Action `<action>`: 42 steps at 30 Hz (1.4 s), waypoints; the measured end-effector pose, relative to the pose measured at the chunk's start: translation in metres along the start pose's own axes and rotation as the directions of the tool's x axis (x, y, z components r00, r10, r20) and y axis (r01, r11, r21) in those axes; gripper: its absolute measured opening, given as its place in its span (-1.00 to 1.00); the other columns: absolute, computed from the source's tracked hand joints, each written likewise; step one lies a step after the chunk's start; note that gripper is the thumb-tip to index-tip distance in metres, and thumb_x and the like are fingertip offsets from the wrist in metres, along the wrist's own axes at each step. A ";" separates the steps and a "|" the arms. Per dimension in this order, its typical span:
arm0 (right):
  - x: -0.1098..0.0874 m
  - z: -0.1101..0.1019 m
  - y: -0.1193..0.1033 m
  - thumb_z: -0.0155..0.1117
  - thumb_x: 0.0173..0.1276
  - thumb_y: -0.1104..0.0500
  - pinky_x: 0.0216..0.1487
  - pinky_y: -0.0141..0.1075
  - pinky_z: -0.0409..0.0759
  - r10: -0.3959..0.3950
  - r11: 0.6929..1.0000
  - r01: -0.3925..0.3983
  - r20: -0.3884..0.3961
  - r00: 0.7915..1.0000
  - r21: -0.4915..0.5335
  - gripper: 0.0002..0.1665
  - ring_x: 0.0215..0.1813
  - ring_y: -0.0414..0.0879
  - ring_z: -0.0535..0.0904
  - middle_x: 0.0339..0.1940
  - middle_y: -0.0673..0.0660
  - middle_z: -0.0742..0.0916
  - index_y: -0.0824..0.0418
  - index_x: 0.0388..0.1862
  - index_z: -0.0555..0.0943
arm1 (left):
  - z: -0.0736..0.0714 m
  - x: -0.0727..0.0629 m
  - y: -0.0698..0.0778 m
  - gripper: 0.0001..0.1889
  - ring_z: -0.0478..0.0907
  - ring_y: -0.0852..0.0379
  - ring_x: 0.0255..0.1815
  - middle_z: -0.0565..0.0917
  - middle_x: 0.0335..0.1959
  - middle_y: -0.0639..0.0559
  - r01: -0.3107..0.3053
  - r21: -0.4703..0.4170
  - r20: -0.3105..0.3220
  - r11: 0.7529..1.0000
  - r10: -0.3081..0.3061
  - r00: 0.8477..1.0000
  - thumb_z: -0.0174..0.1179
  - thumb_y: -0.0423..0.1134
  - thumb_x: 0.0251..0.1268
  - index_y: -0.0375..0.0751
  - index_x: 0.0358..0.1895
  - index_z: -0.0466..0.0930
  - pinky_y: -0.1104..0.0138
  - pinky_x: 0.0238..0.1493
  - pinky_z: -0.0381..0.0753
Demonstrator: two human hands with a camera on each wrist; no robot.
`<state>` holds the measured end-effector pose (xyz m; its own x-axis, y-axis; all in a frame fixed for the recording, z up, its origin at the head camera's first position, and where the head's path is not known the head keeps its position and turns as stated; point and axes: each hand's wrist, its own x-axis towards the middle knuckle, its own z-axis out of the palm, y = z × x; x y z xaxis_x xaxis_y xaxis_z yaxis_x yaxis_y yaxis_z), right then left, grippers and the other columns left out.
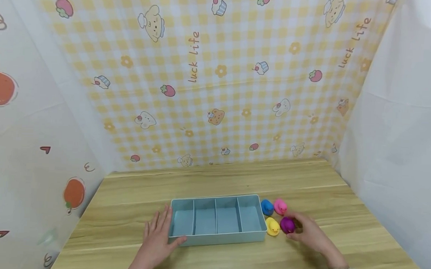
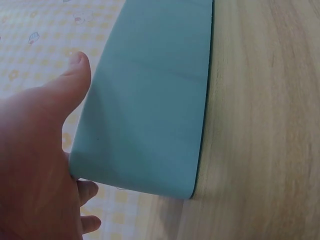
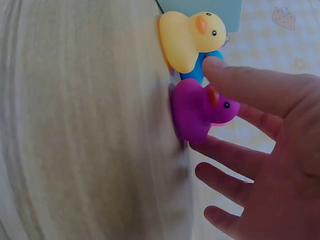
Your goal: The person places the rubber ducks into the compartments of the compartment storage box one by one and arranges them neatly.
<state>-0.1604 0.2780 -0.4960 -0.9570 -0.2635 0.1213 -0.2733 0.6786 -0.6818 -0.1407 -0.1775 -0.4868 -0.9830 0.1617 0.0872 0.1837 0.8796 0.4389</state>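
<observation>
A pale blue-green box (image 1: pixel 217 240) with several compartments in a row stands on the wooden table. My left hand (image 1: pixel 157 234) rests against its left end, fingers straight along that side and the thumb by the front rim. Beside the box's right end is a group of small toy ducks: a blue duck (image 1: pixel 267 207), a pink duck (image 1: pixel 280 207), a yellow duck (image 1: pixel 272 226) and a purple duck (image 1: pixel 287 225). My right hand (image 3: pixel 270 145) is around the purple duck, with the thumb on one side and a finger touching the other. Its remaining fingers are spread. The duck sits on the table.
The wooden tabletop (image 1: pixel 135 195) extends around the box. Behind it hangs a yellow checked cloth (image 1: pixel 202 90). White sheets stand at the left (image 1: pixel 26 143) and right (image 1: pixel 393 148).
</observation>
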 end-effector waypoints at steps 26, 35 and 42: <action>-0.002 0.001 -0.006 0.43 0.04 0.36 -0.09 -0.15 0.70 0.129 0.990 -0.125 -0.056 0.990 0.061 -0.53 -0.08 0.16 0.66 -0.08 0.32 0.70 0.37 -0.01 0.60 | 0.000 -0.001 0.003 -0.03 -0.11 -0.43 0.48 0.21 0.43 -0.36 0.024 -0.046 0.002 0.999 -0.024 1.000 0.18 0.20 0.21 -0.33 0.50 -0.05 -0.40 0.34 -0.18; 0.001 -0.005 -0.020 0.48 0.04 0.26 -0.02 0.09 0.61 0.096 0.995 -0.098 -0.100 0.990 -0.012 -0.56 -0.08 0.08 0.63 -0.14 0.15 0.73 0.25 -0.04 0.63 | 0.002 -0.002 0.000 -0.03 -0.11 -0.44 0.48 0.06 0.50 -0.32 -0.005 -0.053 0.001 0.999 0.005 1.000 0.16 0.18 0.24 -0.39 0.48 -0.07 -0.34 0.32 0.09; 0.008 -0.010 -0.037 0.49 0.05 0.22 -0.02 0.09 0.60 0.095 0.995 -0.095 -0.108 0.990 0.000 -0.52 -0.08 0.05 0.60 -0.13 0.16 0.70 0.29 -0.01 0.62 | 0.001 -0.001 -0.001 -0.03 -0.07 -0.42 0.48 0.02 0.51 -0.30 -0.013 -0.065 -0.006 0.998 0.012 1.000 0.14 0.20 0.24 -0.39 0.48 -0.07 -0.30 0.33 0.11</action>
<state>-0.1585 0.2576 -0.4625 -0.9834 -0.1229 0.1332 -0.1810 0.7007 -0.6901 -0.1394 -0.1777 -0.4884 -0.9806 0.1697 0.0983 0.1961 0.8463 0.4953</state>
